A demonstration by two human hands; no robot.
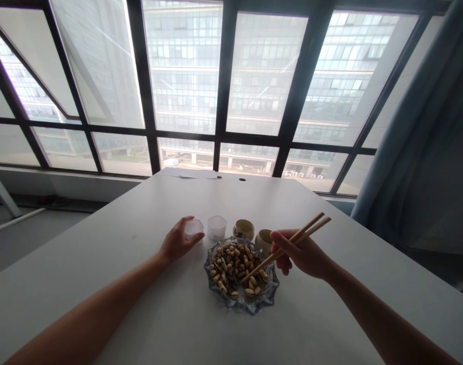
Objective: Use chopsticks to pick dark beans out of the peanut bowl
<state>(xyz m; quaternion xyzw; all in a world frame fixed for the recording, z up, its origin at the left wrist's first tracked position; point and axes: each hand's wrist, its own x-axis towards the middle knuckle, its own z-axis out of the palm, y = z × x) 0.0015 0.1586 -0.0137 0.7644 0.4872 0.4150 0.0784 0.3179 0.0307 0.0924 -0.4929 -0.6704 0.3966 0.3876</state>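
My left hand [179,238] is closed around a small clear plastic cup [194,228] that stands on the table, thumb on the near side and fingers behind. In my right hand [298,251] is a pair of wooden chopsticks [280,251], their tips down among the nuts and seeds. These nuts [237,261], pistachios among them, fill much of a scalloped glass bowl [226,301]. Whether the tips pinch a nut, I cannot tell. Behind the bowl are a second clear cup [217,227] and a tan cup with dark writing [243,229]. Another tan cup [262,240] is partly covered by my right hand.
The white table [155,314] stretches toward large dark-framed windows [220,137]. Sheets of paper [189,174] lie at its far edge, near two round holes. A blue-grey curtain [414,132] hangs on the right.
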